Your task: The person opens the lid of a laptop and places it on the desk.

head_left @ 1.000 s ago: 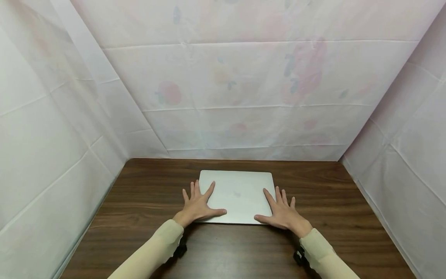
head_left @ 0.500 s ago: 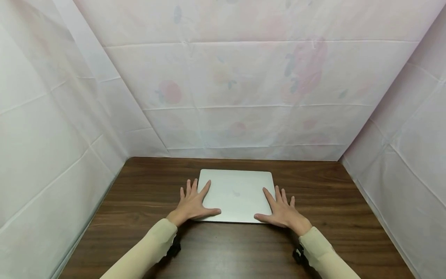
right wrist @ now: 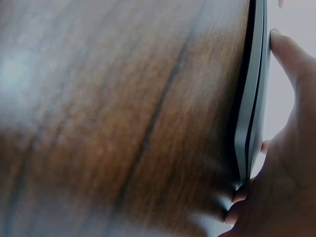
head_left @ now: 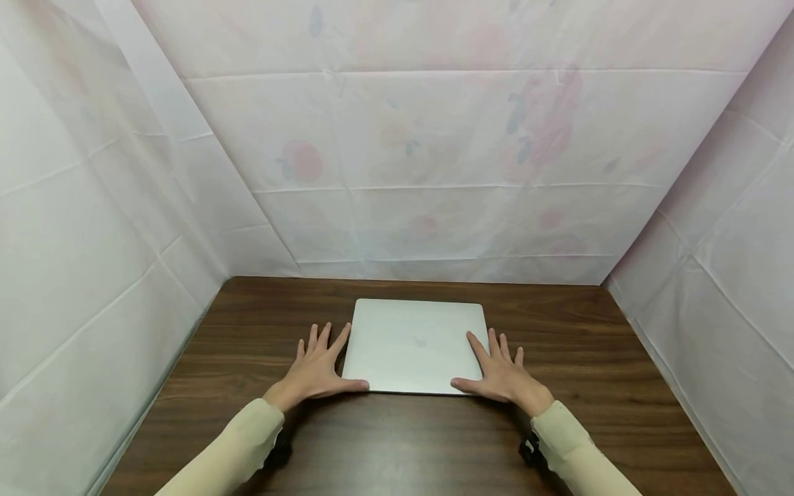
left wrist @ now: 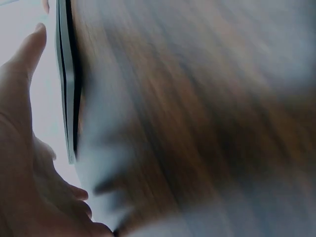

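A closed silver laptop (head_left: pixel 412 348) lies flat on the dark wooden table, its front edge toward me in the head view. My left hand (head_left: pixel 316 368) is at its left front corner, fingers spread straight, the thumb tip overlapping that corner. On the opposite side my right hand (head_left: pixel 502 375) rests with fingers spread, thumb and index finger on the lid and the other fingers beyond the right edge. The left wrist view shows the laptop's thin side edge (left wrist: pixel 67 74) beside the thumb. In the right wrist view, the right thumb (right wrist: pixel 289 52) lies along the laptop's edge.
The brown wood-grain table (head_left: pixel 384 448) extends around the laptop on all sides. White fabric with a faint fruit pattern (head_left: pixel 428 165) hangs behind it, and more white sheets (head_left: pixel 93 289) enclose the left and right sides.
My left hand has slid left off most of the lid to the laptop's left corner. The right hand has stayed in nearly the same spot, and the laptop has barely shifted.
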